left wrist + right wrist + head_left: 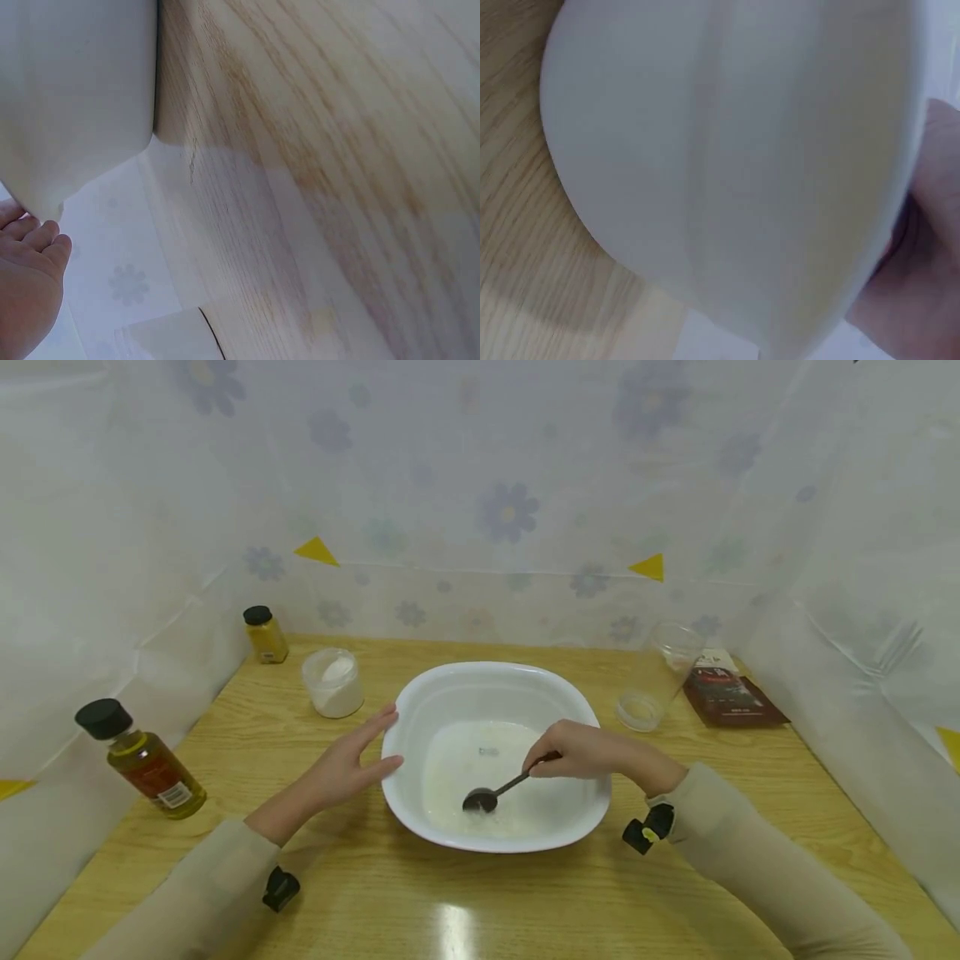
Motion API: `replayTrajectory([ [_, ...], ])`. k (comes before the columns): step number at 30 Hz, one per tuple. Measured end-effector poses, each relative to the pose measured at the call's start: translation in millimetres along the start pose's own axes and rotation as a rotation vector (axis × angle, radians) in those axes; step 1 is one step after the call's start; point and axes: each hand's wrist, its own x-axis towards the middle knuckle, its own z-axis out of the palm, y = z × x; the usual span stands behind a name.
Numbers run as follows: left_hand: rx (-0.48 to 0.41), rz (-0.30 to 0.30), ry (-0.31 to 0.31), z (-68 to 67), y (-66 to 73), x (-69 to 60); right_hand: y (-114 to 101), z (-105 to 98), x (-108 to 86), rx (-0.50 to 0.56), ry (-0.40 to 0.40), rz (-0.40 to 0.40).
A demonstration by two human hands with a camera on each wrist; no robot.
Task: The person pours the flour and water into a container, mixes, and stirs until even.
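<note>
A white oval basin stands on the wooden table, with a pale, milky liquid in its bottom. My right hand grips the handle of a dark spoon, whose bowl dips at the liquid's surface near the basin's front. With fingers spread, my left hand rests its fingertips on the basin's left rim. In the left wrist view those fingers touch the rim's outside. The right wrist view shows the basin's outer wall and part of my right hand; the spoon's bowl is hidden there.
Left of the basin stand a clear tub of white powder, a small yellow jar with a black lid and an oil bottle. A clear, empty-looking container and a dark red packet are at the right.
</note>
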Motion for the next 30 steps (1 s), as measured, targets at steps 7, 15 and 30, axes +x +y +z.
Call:
replayTrajectory([
  [7, 0.006, -0.014, -0.008, 0.4, 0.6, 0.4, 11.4, -13.3, -8.8, -0.214, 0.148, 0.177],
  [15, 0.002, -0.013, -0.006, 0.2, 0.2, 0.2, 5.5, -23.0, -23.4, -0.118, 0.014, 0.179],
  [30, 0.001, -0.019, -0.013, -0.5, 2.8, 0.0, 2.0, -4.6, -11.1, -0.157, 0.109, 0.015],
])
